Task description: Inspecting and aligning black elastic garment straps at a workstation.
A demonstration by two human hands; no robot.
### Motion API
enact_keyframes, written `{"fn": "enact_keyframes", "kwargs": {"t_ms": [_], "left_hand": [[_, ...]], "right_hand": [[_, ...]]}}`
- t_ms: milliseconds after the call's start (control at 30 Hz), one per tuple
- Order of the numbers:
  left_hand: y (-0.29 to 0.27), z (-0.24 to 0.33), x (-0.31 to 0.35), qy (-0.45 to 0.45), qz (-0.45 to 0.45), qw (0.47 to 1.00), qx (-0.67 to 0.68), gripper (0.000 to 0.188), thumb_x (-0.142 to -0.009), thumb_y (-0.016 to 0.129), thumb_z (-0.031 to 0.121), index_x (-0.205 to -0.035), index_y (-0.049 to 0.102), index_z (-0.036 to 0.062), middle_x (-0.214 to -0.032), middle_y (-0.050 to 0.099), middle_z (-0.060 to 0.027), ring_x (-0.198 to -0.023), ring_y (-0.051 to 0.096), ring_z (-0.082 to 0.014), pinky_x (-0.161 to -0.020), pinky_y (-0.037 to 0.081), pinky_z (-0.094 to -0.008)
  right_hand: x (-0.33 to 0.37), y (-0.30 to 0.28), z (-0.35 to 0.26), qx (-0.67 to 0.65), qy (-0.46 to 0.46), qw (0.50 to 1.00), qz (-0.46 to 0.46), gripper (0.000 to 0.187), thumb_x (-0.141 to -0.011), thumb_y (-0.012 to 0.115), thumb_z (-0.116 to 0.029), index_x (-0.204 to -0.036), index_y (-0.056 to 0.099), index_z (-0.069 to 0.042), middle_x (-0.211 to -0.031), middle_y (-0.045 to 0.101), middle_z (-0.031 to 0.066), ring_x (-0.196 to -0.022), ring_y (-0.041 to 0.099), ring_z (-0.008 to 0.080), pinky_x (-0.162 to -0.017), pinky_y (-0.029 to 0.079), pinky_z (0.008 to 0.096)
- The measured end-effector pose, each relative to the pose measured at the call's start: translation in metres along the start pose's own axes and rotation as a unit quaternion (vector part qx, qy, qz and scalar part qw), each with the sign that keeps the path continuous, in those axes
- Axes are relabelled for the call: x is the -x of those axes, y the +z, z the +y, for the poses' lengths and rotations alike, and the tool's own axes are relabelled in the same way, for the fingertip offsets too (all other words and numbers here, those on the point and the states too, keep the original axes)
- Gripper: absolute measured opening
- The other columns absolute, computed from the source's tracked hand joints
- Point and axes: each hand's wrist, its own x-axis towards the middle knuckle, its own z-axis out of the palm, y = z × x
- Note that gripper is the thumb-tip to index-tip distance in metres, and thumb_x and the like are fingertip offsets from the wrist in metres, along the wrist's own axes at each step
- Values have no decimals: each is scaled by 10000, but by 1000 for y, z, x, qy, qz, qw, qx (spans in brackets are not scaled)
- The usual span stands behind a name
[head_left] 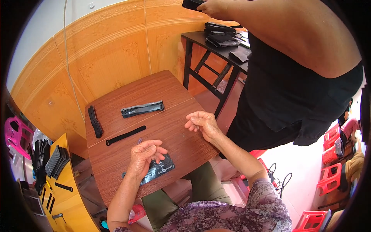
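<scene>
Above the near part of the brown table (170,87) hovers my left hand (143,157), its fingers loosely bent and apart, with nothing seen in them. Partly covered by it, a dark printed plastic pouch (164,167) lies at the near edge. My right hand (204,124) is over the table's right side, fingers loosely curled, no thing visible between them. A single black strap (126,135) with a looped end lies beyond my left hand. Farther off are a bundle of straps with grey shiny faces (142,109) and a stack of black straps (95,121).
A person in black clothes (286,92) stands close on the right, holding a dark object (192,4). Black pouches (222,36) are piled on a dark side table (193,37). At lower left, a yellow table (75,205) bears black straps. Red stools (329,179) stand at right.
</scene>
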Motion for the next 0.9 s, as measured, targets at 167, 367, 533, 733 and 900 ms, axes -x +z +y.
{"fn": "enact_keyframes", "kwargs": {"t_ms": [167,367,533,733,900], "left_hand": [[0,0,-2,6,-6,1000,-4,273,-876,585,132,-1069,580,-61,-893,660,-213,-690,644,-204,-578,486,-267],[-1,-3,-1,4,-6,1000,-1,279,-876,589,136,-1070,577,-65,-895,659,-217,-691,646,-207,-577,487,-271],[-1,-6,1,0,-3,1000,2,287,-875,592,140,-1075,573,-66,-895,657,-219,-691,647,-211,-572,489,-271],[-2,-7,-2,0,-12,1000,9,294,-873,597,144,-1078,571,-65,-895,658,-218,-695,649,-213,-569,489,-269],[-2,-6,-3,1,-9,1000,5,292,-871,600,144,-1073,574,-66,-893,658,-215,-694,649,-209,-570,492,-263]], "right_hand": [[-1,-1,4,-4,-4,1000,2,154,-878,553,-90,-954,614,29,-781,672,139,-614,594,109,-534,435,202],[0,0,8,-6,6,1000,4,150,-875,557,-96,-943,618,24,-777,674,138,-602,591,104,-525,431,200],[4,0,8,-8,6,1000,3,152,-875,557,-98,-946,617,23,-777,674,138,-600,587,102,-523,424,196],[4,1,9,-5,18,1000,6,152,-882,550,-97,-948,617,21,-777,674,136,-602,587,102,-523,425,198],[2,0,13,-3,20,1000,5,147,-886,545,-95,-945,618,19,-777,674,136,-605,589,103,-521,425,197]]}}
